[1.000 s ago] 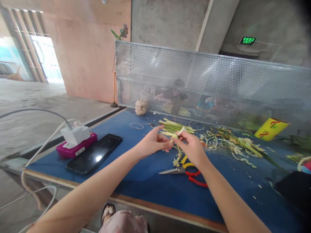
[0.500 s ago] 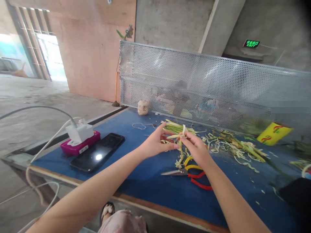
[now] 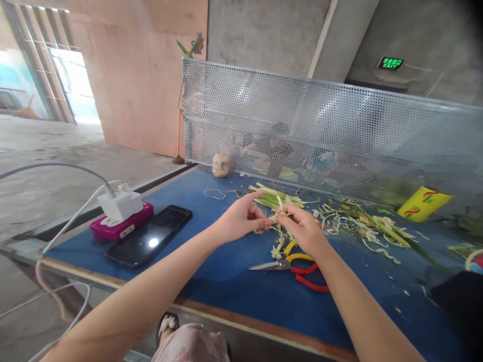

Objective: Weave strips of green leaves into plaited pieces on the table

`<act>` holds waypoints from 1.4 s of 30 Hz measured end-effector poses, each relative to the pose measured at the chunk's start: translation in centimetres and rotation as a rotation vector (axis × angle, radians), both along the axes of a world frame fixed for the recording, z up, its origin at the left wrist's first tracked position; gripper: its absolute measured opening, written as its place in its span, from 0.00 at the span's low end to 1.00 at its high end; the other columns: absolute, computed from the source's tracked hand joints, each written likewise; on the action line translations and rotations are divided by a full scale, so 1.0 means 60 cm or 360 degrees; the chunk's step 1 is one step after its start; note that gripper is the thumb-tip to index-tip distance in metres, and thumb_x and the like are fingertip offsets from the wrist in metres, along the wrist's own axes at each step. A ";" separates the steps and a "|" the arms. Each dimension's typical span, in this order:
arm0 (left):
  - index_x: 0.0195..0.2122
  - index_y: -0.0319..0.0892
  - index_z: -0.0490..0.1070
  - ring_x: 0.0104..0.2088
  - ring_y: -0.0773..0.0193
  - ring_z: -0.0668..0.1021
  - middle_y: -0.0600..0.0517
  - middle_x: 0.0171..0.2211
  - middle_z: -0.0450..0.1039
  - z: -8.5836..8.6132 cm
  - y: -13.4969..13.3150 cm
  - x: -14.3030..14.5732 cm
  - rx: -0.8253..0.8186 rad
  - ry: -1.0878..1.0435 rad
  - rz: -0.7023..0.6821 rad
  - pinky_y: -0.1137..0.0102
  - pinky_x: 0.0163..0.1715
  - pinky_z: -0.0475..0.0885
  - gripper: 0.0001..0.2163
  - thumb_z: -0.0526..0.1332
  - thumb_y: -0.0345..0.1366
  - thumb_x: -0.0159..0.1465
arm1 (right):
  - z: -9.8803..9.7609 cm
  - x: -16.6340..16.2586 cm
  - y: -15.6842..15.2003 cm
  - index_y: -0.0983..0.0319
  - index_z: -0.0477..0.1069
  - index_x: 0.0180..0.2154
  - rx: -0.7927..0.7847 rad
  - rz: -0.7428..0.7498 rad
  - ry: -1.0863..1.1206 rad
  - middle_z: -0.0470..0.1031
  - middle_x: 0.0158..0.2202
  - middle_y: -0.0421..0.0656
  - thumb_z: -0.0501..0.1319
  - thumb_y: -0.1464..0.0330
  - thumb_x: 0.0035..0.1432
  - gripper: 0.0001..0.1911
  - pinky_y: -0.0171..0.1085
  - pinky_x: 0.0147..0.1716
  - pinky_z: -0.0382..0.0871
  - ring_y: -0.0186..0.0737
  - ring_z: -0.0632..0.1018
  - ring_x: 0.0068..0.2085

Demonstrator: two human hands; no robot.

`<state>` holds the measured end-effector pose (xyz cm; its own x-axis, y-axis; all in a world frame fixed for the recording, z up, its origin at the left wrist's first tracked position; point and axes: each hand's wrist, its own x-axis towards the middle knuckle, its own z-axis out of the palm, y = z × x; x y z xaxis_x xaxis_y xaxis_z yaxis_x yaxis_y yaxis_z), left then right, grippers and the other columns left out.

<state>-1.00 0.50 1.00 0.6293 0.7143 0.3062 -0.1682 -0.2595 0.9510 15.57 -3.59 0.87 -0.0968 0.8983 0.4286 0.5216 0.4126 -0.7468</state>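
Note:
My right hand (image 3: 304,229) pinches a pale green plant strip (image 3: 279,203) between thumb and fingers, and one end of it sticks up. Facing it, my left hand (image 3: 241,218) has its thumb and a fingertip together at the other side of the strip, index finger raised. How the strip runs between the fingertips is partly hidden. Just below the hands, scissors (image 3: 281,265) with red and yellow handles lie on the blue tabletop (image 3: 226,281), blades to the left. Behind the hands is a bundle of green stalks (image 3: 277,195).
Curly plant scraps (image 3: 354,221) spread to the right, near a yellow packet (image 3: 423,204). At left lie a black phone (image 3: 151,236) and a magenta power strip (image 3: 121,221) with a white charger and cables. A perforated metal screen (image 3: 302,125) borders the back, by a pale lump (image 3: 221,165).
My left fingertips have closed in on the strip, and the piece that pointed left across them no longer shows. Both hands stay over the same spot; the view has shifted slightly.

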 end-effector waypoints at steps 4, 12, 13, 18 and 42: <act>0.52 0.33 0.53 0.21 0.71 0.73 0.56 0.21 0.71 -0.001 -0.006 0.001 -0.0107 0.0011 -0.0050 0.71 0.26 0.70 0.30 0.65 0.29 0.50 | 0.000 -0.001 0.000 0.60 0.61 0.23 -0.0026 -0.0042 0.0076 0.58 0.20 0.36 0.53 0.63 0.52 0.09 0.32 0.24 0.57 0.31 0.62 0.23; 0.51 0.35 0.54 0.21 0.71 0.73 0.56 0.21 0.71 -0.006 0.004 0.003 -0.0101 -0.0038 0.0081 0.73 0.25 0.70 0.28 0.65 0.30 0.50 | -0.004 0.021 0.013 0.60 0.65 0.27 -0.0158 0.0030 -0.0016 0.62 0.20 0.37 0.53 0.57 0.54 0.13 0.32 0.23 0.59 0.33 0.65 0.23; 0.51 0.35 0.54 0.21 0.71 0.73 0.56 0.22 0.71 -0.003 0.005 0.003 -0.0112 -0.0075 0.0154 0.73 0.25 0.70 0.28 0.64 0.29 0.51 | -0.006 0.024 0.015 0.60 0.67 0.29 -0.0157 0.0031 -0.0005 0.65 0.21 0.38 0.52 0.56 0.54 0.15 0.33 0.25 0.61 0.35 0.68 0.26; 0.53 0.35 0.52 0.24 0.69 0.74 0.54 0.24 0.70 0.008 0.005 0.008 -0.0367 -0.0366 0.0595 0.71 0.26 0.72 0.28 0.63 0.31 0.54 | -0.010 0.018 0.015 0.59 0.71 0.34 -0.0080 0.0036 0.0084 0.73 0.33 0.44 0.51 0.55 0.55 0.17 0.37 0.38 0.65 0.42 0.73 0.40; 0.46 0.31 0.57 0.19 0.70 0.74 0.56 0.18 0.71 0.004 -0.017 0.005 -0.0719 0.0255 -0.0222 0.74 0.23 0.71 0.27 0.66 0.25 0.45 | -0.016 0.002 0.012 0.62 0.68 0.29 -0.0210 0.0133 0.0219 0.68 0.26 0.38 0.60 0.61 0.49 0.10 0.34 0.31 0.62 0.33 0.68 0.29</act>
